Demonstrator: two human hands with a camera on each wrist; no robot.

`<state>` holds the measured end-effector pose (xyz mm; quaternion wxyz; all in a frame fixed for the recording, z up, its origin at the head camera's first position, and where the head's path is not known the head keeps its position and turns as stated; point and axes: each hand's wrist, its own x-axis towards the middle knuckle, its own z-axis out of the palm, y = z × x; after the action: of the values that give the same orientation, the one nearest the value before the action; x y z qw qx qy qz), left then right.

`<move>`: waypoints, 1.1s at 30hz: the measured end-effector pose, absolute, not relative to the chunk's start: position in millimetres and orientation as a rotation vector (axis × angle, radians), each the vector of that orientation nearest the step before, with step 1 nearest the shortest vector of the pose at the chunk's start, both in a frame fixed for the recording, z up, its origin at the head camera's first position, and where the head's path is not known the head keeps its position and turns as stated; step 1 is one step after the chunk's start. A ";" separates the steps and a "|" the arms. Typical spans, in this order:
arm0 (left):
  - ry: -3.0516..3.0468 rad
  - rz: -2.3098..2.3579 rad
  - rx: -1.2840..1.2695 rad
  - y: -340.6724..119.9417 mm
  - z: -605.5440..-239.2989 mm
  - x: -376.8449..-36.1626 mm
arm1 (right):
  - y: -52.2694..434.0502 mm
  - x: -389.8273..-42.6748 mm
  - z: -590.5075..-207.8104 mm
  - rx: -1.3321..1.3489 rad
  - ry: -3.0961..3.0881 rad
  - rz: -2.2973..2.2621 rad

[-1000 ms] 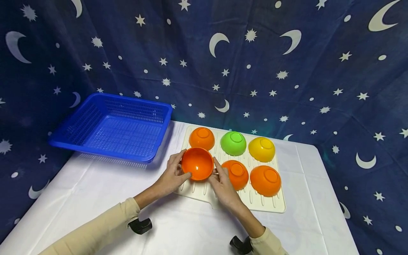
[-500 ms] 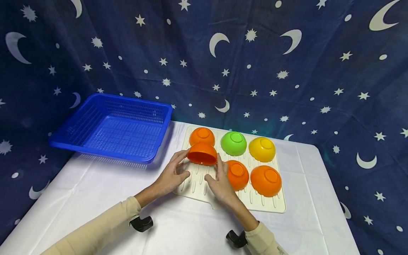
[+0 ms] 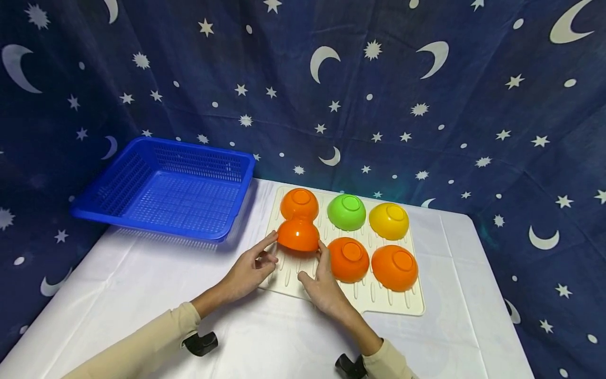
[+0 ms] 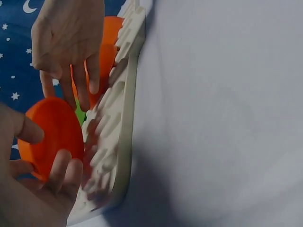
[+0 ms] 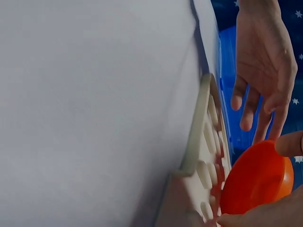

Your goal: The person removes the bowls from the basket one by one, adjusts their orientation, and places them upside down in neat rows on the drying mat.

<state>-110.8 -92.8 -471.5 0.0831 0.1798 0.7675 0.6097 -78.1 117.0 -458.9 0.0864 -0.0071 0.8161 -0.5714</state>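
An orange bowl (image 3: 298, 235), turned bottom up and tilted, is held between my two hands close over the left part of a cream ridged drying mat (image 3: 390, 304). Extended fingers of my left hand (image 3: 242, 275) touch its left side, while the thumb stays apart from it. On the other side, my right hand (image 3: 327, 289) has its straight forefinger against the bowl, its thumb also free. In the head view the bowl overlaps another upturned orange bowl (image 3: 300, 201) just behind it. The left wrist view shows the held bowl (image 4: 54, 127) in front of the left fingers' reach.
Upturned on the mat stand a green bowl (image 3: 346, 215), a yellow bowl (image 3: 389, 223) and two orange bowls, one near my right hand (image 3: 345, 268) and one farther right (image 3: 393, 273). A blue basket (image 3: 232, 210) stands at the left. A starry dark cloth (image 3: 284, 68) hangs behind.
The held orange bowl has turned over, from its inside facing me to its outside facing up. Both thumbs have come off it. The other bowls stay in place.
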 end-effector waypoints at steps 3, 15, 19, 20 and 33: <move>2.331 1.790 0.517 -91.0 -471.4 -105.5 | 114.8 -73.0 -460.6 -0.033 2.423 -1.694; 2.399 1.684 0.350 -85.4 -477.3 -92.3 | 106.3 -55.9 -473.3 -0.077 2.558 -1.477; 2.427 1.659 0.337 -83.4 -479.3 -93.2 | 105.4 -54.5 -476.5 -0.110 2.584 -1.456; 2.435 1.656 0.335 -83.0 -479.3 -93.4 | 105.0 -54.6 -476.5 -0.117 2.589 -1.458; 2.431 1.608 0.315 -83.3 -477.7 -91.7 | 104.9 -54.5 -470.4 -0.127 2.625 -1.331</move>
<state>-91.7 -83.3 -477.7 0.1049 0.1068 0.8245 0.5456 -54.5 104.9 -470.4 0.0977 -0.0429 0.8868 -0.4496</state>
